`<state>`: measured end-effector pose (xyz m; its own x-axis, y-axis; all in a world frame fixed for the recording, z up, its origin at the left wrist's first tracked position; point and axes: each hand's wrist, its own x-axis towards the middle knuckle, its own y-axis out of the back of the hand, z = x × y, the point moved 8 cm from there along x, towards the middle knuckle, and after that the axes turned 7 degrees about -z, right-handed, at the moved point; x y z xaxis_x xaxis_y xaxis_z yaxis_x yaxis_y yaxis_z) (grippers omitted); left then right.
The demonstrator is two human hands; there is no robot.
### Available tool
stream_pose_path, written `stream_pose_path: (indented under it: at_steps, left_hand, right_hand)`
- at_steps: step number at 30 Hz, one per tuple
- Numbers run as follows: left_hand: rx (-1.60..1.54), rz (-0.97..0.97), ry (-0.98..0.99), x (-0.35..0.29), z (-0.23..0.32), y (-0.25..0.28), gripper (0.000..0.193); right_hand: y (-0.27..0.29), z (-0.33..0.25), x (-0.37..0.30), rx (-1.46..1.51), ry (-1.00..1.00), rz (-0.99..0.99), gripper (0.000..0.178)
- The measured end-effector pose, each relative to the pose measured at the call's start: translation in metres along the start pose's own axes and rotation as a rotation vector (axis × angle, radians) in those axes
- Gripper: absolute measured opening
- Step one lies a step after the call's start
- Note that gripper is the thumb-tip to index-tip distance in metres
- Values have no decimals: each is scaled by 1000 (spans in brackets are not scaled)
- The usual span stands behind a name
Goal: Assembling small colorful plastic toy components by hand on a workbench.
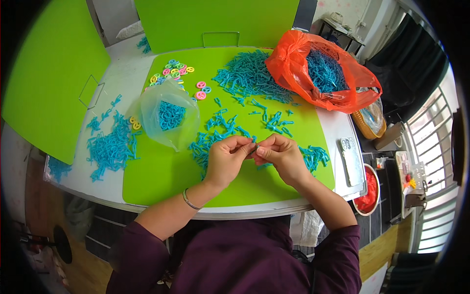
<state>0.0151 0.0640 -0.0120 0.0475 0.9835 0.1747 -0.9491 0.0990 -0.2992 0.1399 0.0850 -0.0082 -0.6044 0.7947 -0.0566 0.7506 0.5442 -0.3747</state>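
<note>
Over the green mat, my left hand (226, 160) and my right hand (285, 157) meet fingertip to fingertip. Both are closed in a pinch on a small blue plastic piece (253, 140), mostly covered by the fingers. Loose blue plastic pieces (223, 125) of the same colour are scattered just beyond and around my hands. Another small heap (313, 157) of them lies beside my right hand. To the left of these stands a translucent bag (182, 139), its mouth open, with blue pieces inside.
A large blue heap (249, 73) spreads at the back, against a red plastic bag (289, 73) filled with more pieces. Coloured rings (200, 95) lie behind the translucent bag. More blue pieces (113, 147) cover the white table's left. A phone (348, 159) rests at the right edge.
</note>
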Motion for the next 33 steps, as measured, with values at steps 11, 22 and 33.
stream_pose_path:
  at_steps: [11, 22, 33]
  left_hand:
    - [-158, -91, 133, 0, 0, -10, 21]
    - [-316, -140, 323, 2, -9, -5, 25]
    - [-402, -253, 329, -3, -2, -20, 28]
  right_hand:
    - [1, -4, 2, 6, -17, -45, 12]
    - [27, -32, 10, -625, 31, 67, 21]
    - [34, -60, 62, -1909, 245, 423, 24]
